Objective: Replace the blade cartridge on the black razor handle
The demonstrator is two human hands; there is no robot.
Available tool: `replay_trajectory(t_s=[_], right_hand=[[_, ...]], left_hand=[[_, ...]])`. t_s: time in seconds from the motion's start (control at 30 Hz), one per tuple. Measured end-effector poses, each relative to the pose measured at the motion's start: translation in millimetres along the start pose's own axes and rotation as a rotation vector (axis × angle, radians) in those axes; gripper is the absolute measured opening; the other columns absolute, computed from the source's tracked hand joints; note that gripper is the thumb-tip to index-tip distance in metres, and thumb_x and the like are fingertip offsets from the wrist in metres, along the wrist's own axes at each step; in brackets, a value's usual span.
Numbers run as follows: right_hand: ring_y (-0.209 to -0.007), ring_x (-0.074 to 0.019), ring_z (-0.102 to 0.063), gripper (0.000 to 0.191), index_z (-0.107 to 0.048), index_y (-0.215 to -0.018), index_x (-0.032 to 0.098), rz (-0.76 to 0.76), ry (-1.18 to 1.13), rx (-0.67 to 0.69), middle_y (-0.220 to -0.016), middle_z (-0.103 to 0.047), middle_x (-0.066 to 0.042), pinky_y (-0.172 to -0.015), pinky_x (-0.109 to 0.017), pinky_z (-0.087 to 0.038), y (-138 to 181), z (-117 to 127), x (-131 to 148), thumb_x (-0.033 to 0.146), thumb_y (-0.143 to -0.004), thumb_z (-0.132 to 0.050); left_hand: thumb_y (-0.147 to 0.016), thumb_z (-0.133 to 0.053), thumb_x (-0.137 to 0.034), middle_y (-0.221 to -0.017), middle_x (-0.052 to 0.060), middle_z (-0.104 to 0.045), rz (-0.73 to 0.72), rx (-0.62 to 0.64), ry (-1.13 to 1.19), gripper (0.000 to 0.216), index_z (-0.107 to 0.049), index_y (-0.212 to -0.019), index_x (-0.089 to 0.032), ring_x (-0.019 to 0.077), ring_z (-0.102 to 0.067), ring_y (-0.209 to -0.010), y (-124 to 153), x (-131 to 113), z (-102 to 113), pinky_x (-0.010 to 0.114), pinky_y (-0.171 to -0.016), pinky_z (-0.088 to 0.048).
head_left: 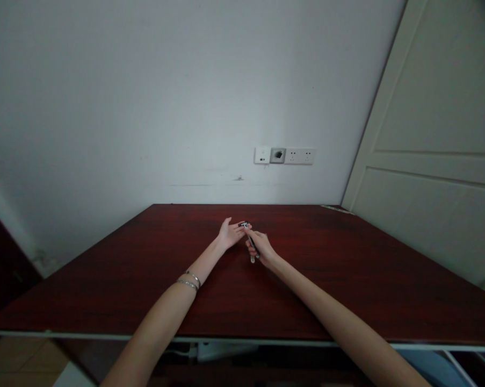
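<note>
My right hand [263,247] is closed around the handle of a small metal hand tool [245,225] above the middle of the table. The tool has a dark and silver crosswise head, and two handle ends seem to stick out below my fist; its exact kind is too small to make out. My left hand [229,234] lies palm up to the left, with thumb and fingers stretched out. The tool's head is over or against the left fingertips, and I cannot tell whether it touches them. Silver bangles [189,280] circle my left forearm.
The dark red wooden table [145,269] reaches back to a white wall [165,107]. Sockets and switches [284,156] are set in the wall above the table. A pale panelled door [435,161] stands along the right. Below the front edge is an open shelf space holding a white object [224,351].
</note>
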State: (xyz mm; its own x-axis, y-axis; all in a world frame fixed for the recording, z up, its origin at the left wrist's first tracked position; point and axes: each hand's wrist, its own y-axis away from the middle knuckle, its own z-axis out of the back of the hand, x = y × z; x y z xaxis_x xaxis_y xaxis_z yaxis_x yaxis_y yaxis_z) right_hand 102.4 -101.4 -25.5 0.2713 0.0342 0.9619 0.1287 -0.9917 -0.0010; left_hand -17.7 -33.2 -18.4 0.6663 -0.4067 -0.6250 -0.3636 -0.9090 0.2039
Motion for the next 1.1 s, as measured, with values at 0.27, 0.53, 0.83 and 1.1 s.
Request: replay_trajectory(t_s=[0.27,0.53,0.83,1.1], right_hand=[[-0.029,-0.0025,-0.025,0.042,-0.042,-0.065,0.018,-0.215,-0.178,0.068,-0.038,-0.033,0.01,-0.029,-0.012,-0.017,6.3,-5.1,1.3,0.058,-0.08,-0.044],[-0.029,-0.0021,-0.021,0.046,-0.037,-0.062,0.019,-0.329,-0.259,0.085,-0.04,-0.029,0.01,-0.029,-0.011,-0.012,11.9,-7.5,5.4,0.06,-0.082,-0.038],[-0.029,-0.0018,-0.019,0.045,-0.035,-0.059,0.019,-0.305,-0.202,0.086,-0.04,-0.027,0.01,-0.026,-0.011,-0.01,8.4,-4.7,-3.4,0.057,-0.083,-0.039],[-0.028,-0.0012,-0.018,0.044,-0.034,-0.057,0.018,-0.298,-0.168,0.05,-0.038,-0.026,0.01,-0.026,-0.01,-0.009,11.4,-7.7,-1.2,0.053,-0.085,-0.039]], left_hand=[[-0.088,-0.026,-0.042,-0.103,0.025,-0.058,0.045,0.051,0.005,0.051,-0.047,-0.109,-0.001,0.0269,-0.062,-0.092,1.2,8.6,-6.3,0.036,-0.072,-0.052],[-0.087,-0.026,-0.047,-0.107,0.026,-0.057,0.0,0.055,0.07,0.056,-0.044,-0.115,-0.002,0.0277,-0.063,-0.091,5.0,16.5,-17.8,0.037,-0.069,-0.053],[-0.087,-0.027,-0.045,-0.11,0.027,-0.055,-0.012,0.04,0.113,0.058,-0.042,-0.119,0.0,0.0264,-0.063,-0.09,8.7,22.1,-23.7,0.034,-0.068,-0.054],[-0.087,-0.03,-0.044,-0.103,0.028,-0.058,-0.032,0.025,0.123,0.057,-0.044,-0.116,0.003,0.0282,-0.063,-0.09,10.7,23.5,-24.5,0.035,-0.068,-0.054]])
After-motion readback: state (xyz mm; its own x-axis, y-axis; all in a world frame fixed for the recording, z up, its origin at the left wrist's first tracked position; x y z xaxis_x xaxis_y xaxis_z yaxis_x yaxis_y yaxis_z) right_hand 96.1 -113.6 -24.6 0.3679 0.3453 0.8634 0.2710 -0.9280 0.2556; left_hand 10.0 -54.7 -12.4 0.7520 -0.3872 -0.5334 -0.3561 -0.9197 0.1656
